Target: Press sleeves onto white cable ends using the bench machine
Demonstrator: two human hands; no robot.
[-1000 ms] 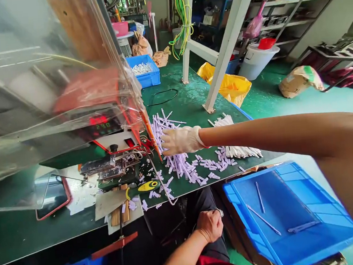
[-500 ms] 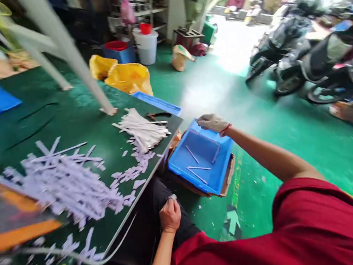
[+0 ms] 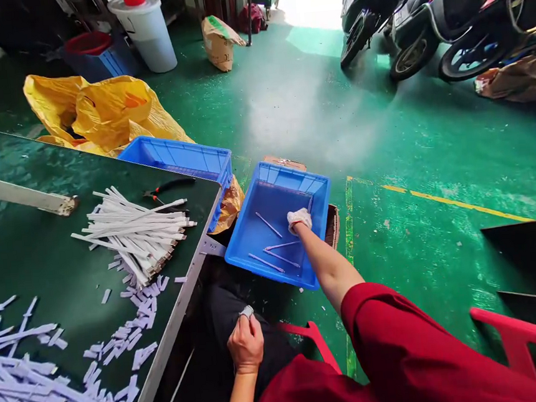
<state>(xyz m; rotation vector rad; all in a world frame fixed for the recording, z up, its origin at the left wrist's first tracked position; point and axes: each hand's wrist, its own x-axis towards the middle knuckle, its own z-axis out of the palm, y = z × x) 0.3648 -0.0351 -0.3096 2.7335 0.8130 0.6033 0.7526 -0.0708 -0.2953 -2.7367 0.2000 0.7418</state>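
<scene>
My right hand point(image 3: 299, 219), in a white knit glove, is down inside a blue plastic tray point(image 3: 235, 254), near its right side. Its fingers look bunched; what they hold, if anything, is hidden. Several thin pale strips point(image 3: 269, 224) lie scattered on the tray bottom, some close to this hand. My left hand point(image 3: 246, 343) is bare and closed above my dark-trousered leg. A small whitish-grey piece shows at its fingertips, too small to name. On the dark green table to the left lies a fanned bundle of white strips point(image 3: 134, 228).
Purple-white strips point(image 3: 27, 397) and short scraps point(image 3: 138, 325) cover the table's near part. Pliers point(image 3: 166, 188) lie by the far edge. A second blue crate point(image 3: 174, 156) and a yellow sack point(image 3: 105, 112) stand beyond. Motorbikes point(image 3: 440, 23) are at upper right, a red chair point(image 3: 528, 334) at lower right.
My right hand has moved from the tray's far edge to inside its right part. Another strip shows near the tray's near side. My left hand stays closed; the view has turned and dropped.
</scene>
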